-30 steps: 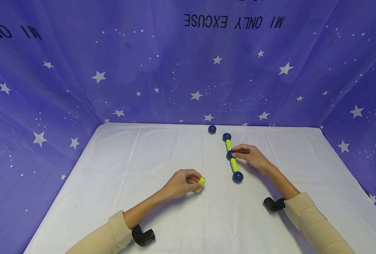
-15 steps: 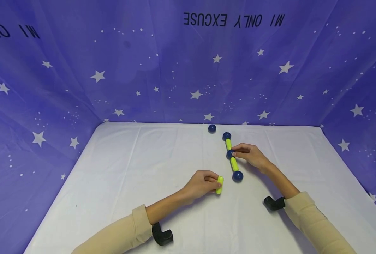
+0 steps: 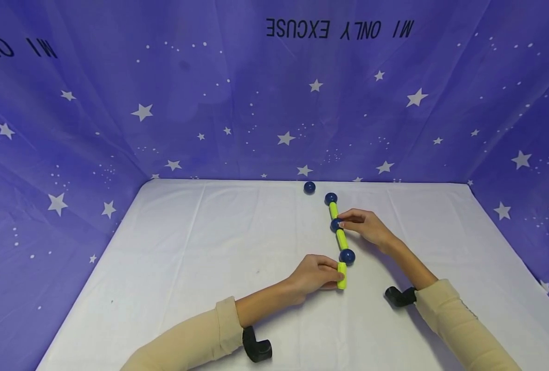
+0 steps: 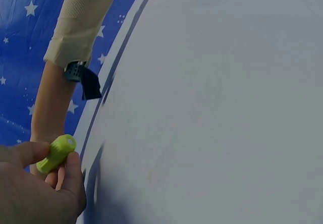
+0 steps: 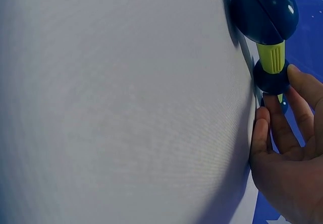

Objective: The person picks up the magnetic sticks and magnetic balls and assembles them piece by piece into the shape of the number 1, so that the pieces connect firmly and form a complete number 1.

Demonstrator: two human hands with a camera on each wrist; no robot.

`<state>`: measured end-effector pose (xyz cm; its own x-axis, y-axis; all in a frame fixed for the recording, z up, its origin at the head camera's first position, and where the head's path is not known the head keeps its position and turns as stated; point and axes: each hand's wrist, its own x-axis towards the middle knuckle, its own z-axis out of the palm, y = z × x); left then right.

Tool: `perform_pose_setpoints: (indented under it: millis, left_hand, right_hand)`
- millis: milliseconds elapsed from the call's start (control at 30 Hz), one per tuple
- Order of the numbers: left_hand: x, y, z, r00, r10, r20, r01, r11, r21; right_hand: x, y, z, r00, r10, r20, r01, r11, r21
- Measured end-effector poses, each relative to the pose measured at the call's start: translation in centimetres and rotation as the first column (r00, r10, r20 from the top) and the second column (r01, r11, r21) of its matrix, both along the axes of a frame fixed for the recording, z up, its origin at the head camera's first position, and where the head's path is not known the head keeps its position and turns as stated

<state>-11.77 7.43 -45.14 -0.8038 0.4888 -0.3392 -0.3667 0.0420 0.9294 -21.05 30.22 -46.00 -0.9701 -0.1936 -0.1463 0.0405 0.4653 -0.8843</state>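
Note:
My left hand pinches a short yellow-green rod between thumb and fingers. The rod's upper end is right at the nearest blue ball of a chain. That chain runs away from me: blue balls joined by two yellow-green rods, the nearer rod and the farther rod, ending at a far ball. My right hand pinches the middle ball. In the left wrist view the held rod shows a pale dot on its end face. In the right wrist view the thumb and fingers hold the middle ball.
A loose blue ball lies near the back edge of the white-covered table. Behind and beside the table hangs a purple star-print cloth. A black wrist-worn piece sits at the left cuff, another at the right.
My left hand has moved right with the yellow-green rod, bringing it to the chain's nearest ball, and the rod now stands more in line with the chain. My right hand has stayed in place.

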Motion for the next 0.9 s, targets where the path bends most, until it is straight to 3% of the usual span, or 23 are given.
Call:
perform_pose_setpoints:
  millis: [367,900]
  left_hand:
    - [0.6,2.3,-0.3,0.999,0.049,0.012,-0.049,0.999,-0.024]
    - [0.2,2.6,-0.2,0.999,0.049,-0.002,-0.048,0.989,-0.138]
  right_hand:
    - [-0.1,0.1,-0.3,1.0,0.014,-0.016,-0.014,1.0,-0.008]
    - [0.0,-0.1,-0.1,1.0,0.003,-0.01,-0.003,1.0,-0.02]
